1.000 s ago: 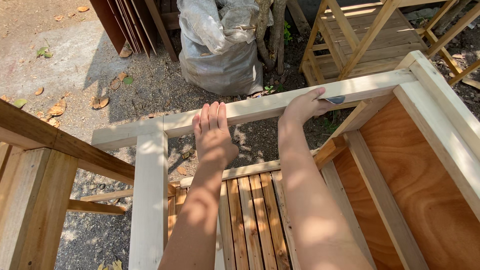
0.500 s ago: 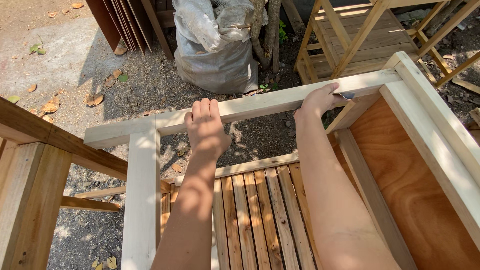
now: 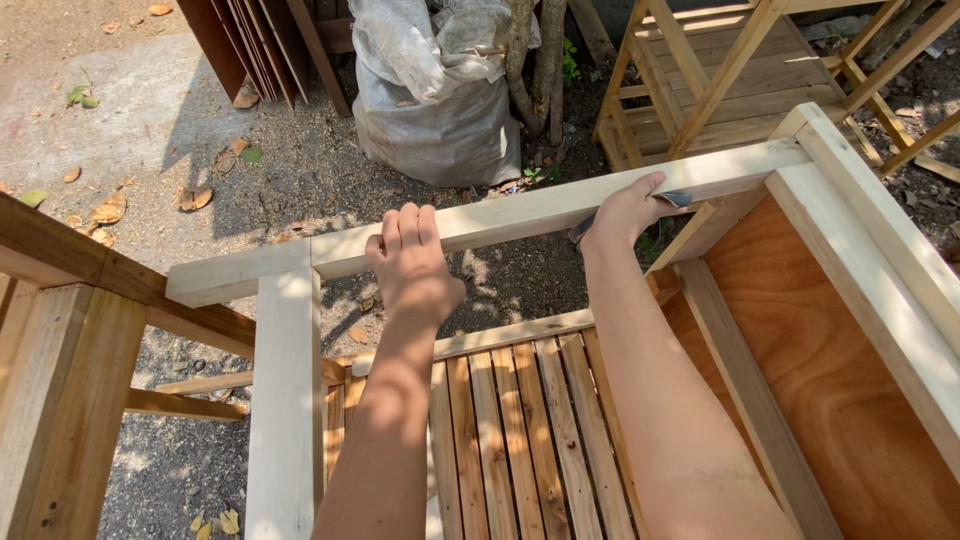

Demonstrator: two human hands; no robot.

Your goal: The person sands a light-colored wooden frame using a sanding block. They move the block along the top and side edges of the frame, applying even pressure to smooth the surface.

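Along the pale top rail (image 3: 520, 215) of a wooden frame, the left hand (image 3: 410, 265) is gripping near its left end — the right hand (image 3: 625, 210) is pressing grey sandpaper (image 3: 680, 199) toward the right corner, fingers curled over it.

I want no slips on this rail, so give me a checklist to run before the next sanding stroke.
1. Left hand steadying the rail: ok, fingers hooked over its top edge.
2. Right hand grip on the sandpaper: ok, the grey sheet is pressed against the rail under the fingers.
3. Rail path between the hands: ok, bare wood with nothing lying on it.
4. Corner joint at the right end seated: cannot tell, only the top faces show.
5. Sandpaper wear: cannot tell, the grit side is hidden.
6. Ground beyond the rail: ok, the sack stands apart from the frame.
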